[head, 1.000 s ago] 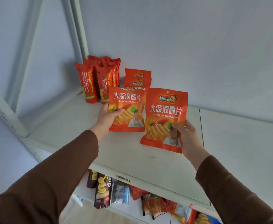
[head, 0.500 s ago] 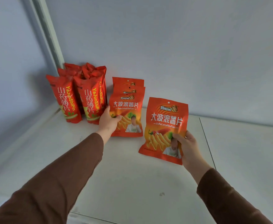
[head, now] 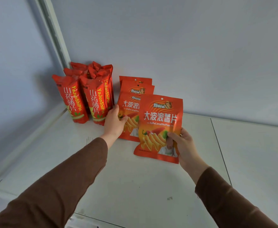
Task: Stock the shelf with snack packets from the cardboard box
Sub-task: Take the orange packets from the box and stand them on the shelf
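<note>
Currently my right hand (head: 185, 146) pinches the front snack packet (head: 159, 127) at its lower right corner, upright, long axis vertical, print facing me, above the shelf (head: 135, 186). My left hand (head: 114, 122) grips the left edge of the rear packet (head: 128, 111), standing upright.

Two flat orange chip packets are held upright above the white shelf (head: 135, 186). The front packet (head: 159, 127) is pinched at its lower right corner and overlaps the right side of the second packet (head: 128, 112), which is gripped at its left edge. Two more identical packets (head: 135, 85) are stood behind them. A cluster of tall red packets (head: 79, 99) is stood upright in the rear left corner.
</note>
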`<state>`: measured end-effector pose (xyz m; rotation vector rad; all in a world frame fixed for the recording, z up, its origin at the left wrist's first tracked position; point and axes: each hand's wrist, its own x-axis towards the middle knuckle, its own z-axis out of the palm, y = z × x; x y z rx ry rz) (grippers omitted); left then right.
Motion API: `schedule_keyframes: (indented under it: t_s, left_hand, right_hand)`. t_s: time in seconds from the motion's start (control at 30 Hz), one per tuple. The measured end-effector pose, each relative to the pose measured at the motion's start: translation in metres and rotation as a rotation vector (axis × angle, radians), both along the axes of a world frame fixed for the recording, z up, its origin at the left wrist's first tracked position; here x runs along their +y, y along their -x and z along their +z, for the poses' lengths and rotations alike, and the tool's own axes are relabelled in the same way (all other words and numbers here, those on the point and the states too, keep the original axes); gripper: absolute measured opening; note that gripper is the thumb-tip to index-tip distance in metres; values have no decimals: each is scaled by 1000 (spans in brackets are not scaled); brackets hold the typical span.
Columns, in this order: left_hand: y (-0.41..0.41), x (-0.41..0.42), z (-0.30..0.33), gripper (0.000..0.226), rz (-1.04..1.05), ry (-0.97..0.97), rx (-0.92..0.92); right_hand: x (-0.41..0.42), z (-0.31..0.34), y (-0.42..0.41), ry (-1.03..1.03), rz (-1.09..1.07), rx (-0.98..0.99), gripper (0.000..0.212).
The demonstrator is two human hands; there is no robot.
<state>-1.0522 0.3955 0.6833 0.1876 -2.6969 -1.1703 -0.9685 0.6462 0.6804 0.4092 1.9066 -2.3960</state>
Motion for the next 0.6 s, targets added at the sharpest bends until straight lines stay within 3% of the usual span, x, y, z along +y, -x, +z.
schedule_keyframes:
  t_s: [0.17, 0.33, 0.47, 0.6]
  left_hand:
    - [-24, -16, 5, 55, -99, 38, 65]
    - [-52, -38, 13, 42, -69, 97, 77]
    - [-68, -52, 19, 33, -103, 140, 121]
    - [-78, -58, 22, 30, -118, 179, 135]
  right_hand:
    - [-39, -1, -5, 1, 58, -42, 22]
    - [-86, -16, 0, 5, 4, -100, 24]
    - [-106, -22, 8, -106, -97, -98, 18]
    - [-118, -27, 15, -209, -111, -87, 32]
